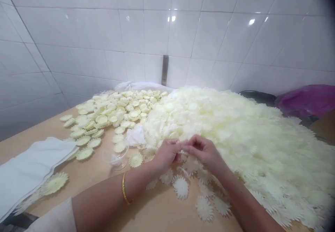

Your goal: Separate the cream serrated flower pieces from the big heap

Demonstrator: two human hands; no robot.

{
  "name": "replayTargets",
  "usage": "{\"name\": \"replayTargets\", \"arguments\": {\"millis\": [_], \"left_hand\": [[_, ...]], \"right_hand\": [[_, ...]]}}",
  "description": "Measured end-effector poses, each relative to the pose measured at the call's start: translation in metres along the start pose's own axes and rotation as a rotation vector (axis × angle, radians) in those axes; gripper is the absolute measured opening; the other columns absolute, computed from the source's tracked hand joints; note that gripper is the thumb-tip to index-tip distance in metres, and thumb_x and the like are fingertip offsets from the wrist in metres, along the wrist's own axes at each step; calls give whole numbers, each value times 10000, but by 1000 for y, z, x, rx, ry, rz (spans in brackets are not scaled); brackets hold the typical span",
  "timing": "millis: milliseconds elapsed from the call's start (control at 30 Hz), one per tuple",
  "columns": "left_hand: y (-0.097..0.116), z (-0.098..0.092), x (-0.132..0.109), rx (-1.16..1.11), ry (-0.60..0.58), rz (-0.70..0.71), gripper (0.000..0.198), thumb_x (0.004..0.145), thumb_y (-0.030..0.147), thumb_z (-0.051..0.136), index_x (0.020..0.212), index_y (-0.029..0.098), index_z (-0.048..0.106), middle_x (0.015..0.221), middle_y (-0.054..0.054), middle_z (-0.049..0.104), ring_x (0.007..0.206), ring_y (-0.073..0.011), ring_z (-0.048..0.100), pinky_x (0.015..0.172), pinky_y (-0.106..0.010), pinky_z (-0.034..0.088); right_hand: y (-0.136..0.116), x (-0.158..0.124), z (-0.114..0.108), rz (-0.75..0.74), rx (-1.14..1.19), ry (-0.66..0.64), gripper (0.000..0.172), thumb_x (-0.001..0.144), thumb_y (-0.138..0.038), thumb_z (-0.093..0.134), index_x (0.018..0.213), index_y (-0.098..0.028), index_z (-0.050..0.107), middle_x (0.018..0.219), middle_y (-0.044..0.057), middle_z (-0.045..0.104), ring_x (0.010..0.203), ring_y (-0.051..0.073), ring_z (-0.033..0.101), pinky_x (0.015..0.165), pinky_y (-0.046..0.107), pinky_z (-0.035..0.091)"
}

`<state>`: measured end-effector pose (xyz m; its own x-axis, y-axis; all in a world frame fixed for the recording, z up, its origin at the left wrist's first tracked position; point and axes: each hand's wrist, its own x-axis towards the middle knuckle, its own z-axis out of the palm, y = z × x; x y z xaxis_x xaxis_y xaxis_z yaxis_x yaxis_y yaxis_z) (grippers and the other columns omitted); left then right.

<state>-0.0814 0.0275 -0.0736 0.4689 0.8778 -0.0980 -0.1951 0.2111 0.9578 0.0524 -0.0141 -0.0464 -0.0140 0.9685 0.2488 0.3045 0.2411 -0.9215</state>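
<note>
My left hand (169,152) and my right hand (202,151) meet fingertip to fingertip at the near edge of a big heap of thin pale-yellow flower-shaped pieces (225,127). Both hands are closed in a pinch. Whatever lies between the fingers is too small and covered to make out. Loose white petal-edged pieces (180,187) lie on the table (157,211) just below my hands. To the left of my left hand stands a small clear plastic cup (115,158) with something white in it. A gold bangle (125,188) circles my left wrist.
Thicker, stacked yellow flower pieces (104,115) spread over the back left of the table. White sheets (34,165) lie at the left, and a crumpled white tissue (135,136) near the middle. A purple plastic bag (306,99) sits at the far right. A tiled wall (104,29) rises behind.
</note>
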Motion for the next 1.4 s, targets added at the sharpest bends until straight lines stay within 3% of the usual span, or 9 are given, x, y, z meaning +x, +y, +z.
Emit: {"name": "replayTargets", "arguments": {"millis": [167, 267, 400, 500, 700, 900, 1100, 1233, 1400], "left_hand": [[-2, -1, -1, 42, -43, -6, 448, 627, 519, 619, 489, 167, 378, 387, 67, 334, 336, -39, 323, 354, -192, 193], [-1, -1, -1, 50, -112, -11, 435, 694, 567, 518, 576, 151, 472, 427, 20, 470, 347, -57, 395, 368, -191, 256], [0, -1, -1, -1, -196, 17, 343, 679, 464, 610, 731, 133, 536, 550, -18, 574, 442, -88, 516, 437, -199, 362], [-1, -1, 0, -42, -217, 20, 322, 690, 425, 618, 758, 121, 540, 589, -37, 596, 495, -109, 562, 474, -214, 409], [-2, 1, 2, -84, -222, 37, 281, 711, 390, 605, 717, 119, 530, 590, -41, 607, 484, -113, 571, 463, -215, 419], [2, 3, -1, -100, -200, 11, 252, 677, 346, 635, 665, 125, 515, 563, -40, 609, 465, -114, 566, 457, -216, 418], [3, 2, -4, -99, -170, -55, 255, 633, 259, 648, 560, 148, 430, 524, -49, 601, 420, -115, 547, 410, -207, 388], [0, 2, -1, -145, -98, -78, 213, 598, 186, 652, 603, 147, 443, 550, -63, 616, 453, -127, 570, 443, -217, 414], [-2, 2, 0, -155, -101, -82, 264, 618, 285, 675, 624, 142, 454, 546, -59, 615, 442, -119, 560, 440, -213, 399]], "right_hand": [[2, 0, 3, 70, 114, -163, 286, 673, -420, 624, 606, -181, 483, 582, -16, 522, 563, 121, 484, 540, 243, 396], [3, 1, 0, 47, 93, -145, 282, 707, -419, 585, 586, -182, 491, 539, -19, 526, 533, 127, 493, 543, 257, 411], [5, 3, -3, -19, 14, -98, 271, 783, -350, 488, 571, -183, 504, 517, -17, 539, 537, 139, 516, 591, 276, 425], [7, 3, -2, -15, -83, 16, 263, 789, -314, 468, 558, -189, 457, 510, -26, 506, 525, 133, 498, 565, 258, 408], [10, 1, 7, -41, -377, 416, 235, 801, -288, 428, 586, -195, 414, 515, -27, 463, 501, 123, 432, 511, 241, 332], [14, 3, 15, -130, -495, 559, 234, 828, -293, 368, 609, -210, 365, 548, -14, 444, 523, 136, 407, 512, 248, 311], [20, 10, -13, -33, -543, 730, 262, 841, -345, 351, 615, -213, 375, 488, -17, 449, 470, 143, 409, 502, 257, 294], [19, 7, -19, -89, -584, 642, 397, 844, -447, 363, 530, -212, 304, 439, -41, 357, 432, 111, 336, 464, 243, 268], [15, 3, -10, -157, -550, 574, 297, 832, -407, 419, 620, -199, 406, 509, -41, 418, 468, 106, 376, 492, 227, 313]]}}
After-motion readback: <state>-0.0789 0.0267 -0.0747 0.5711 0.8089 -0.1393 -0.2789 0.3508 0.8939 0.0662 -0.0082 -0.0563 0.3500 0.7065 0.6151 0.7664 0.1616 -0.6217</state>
